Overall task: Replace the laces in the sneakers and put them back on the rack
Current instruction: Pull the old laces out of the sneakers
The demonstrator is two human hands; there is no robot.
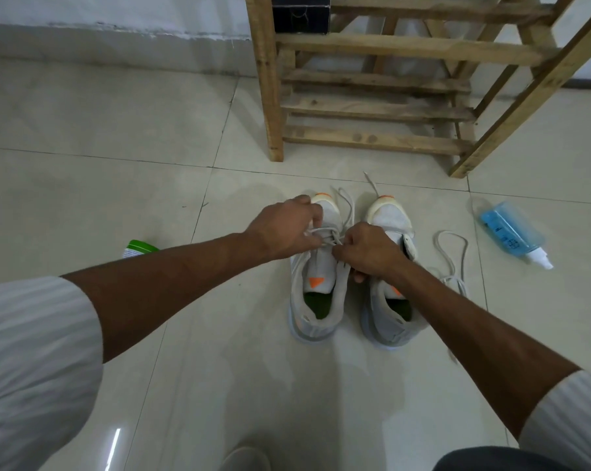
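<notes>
Sneakers (pixel 386 317) sit on the tiles before the rack (pixel 372 107); left hand (pixel 284 229) and right hand (pixel 365 249) each pinch the lace (pixel 324 231) over the left-side shoe (pixel 316 300), so lacing is likely mid-way, with the higher eyelets to thread next.

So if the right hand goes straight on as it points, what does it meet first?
The right hand would likely meet the left sneaker, whose lace it pinches; just past that, the left hand. Depth is unclear.
</notes>
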